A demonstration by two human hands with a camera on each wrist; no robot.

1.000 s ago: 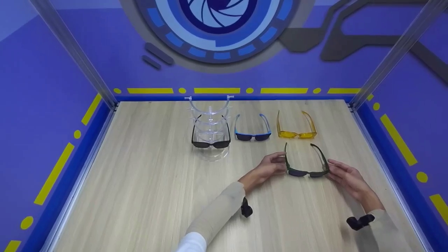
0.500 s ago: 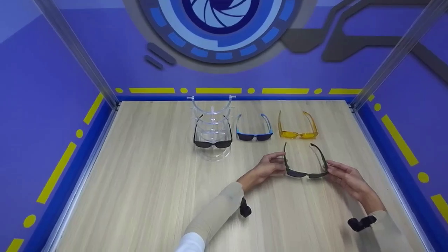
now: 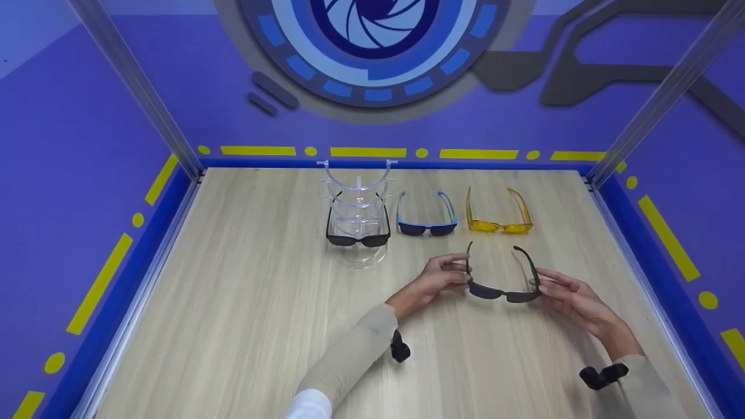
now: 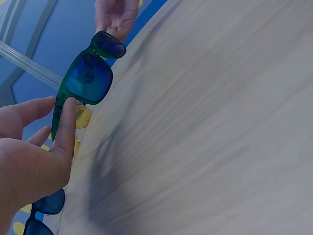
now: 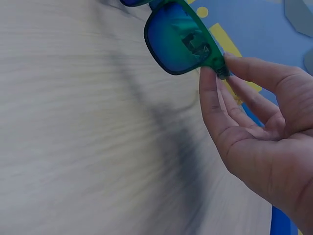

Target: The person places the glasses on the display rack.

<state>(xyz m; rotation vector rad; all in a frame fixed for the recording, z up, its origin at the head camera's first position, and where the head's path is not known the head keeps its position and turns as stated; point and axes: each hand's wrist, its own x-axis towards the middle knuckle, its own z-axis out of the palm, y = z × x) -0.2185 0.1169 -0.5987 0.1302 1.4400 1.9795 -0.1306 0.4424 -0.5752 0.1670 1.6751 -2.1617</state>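
Green-framed sunglasses [image 3: 485, 291] are drifting toward nine o'clock over the counter [image 3: 233, 291] | fingers of left hand [image 3: 432, 280] and right hand [image 3: 576, 298] are pinching one temple each | yellow glasses [image 3: 517, 228] are lying at their twelve o'clock | keeping both sides level, pressing lightly, is looking wisest

The head camera looks forward and down from well above the green-framed sunglasses with mirrored blue-green lenses [image 4: 89, 78], taking in much of the pale wood-grain table [image 3: 233, 326] around them. The left wrist camera [image 3: 400, 348] sits near their left end and faces, tilted, along them toward the bare right hand [image 4: 117, 17]. The right wrist camera [image 3: 604, 377], also close and tilted, faces their right end. Both wrist views share the right lens [image 5: 176, 39] and this hand.
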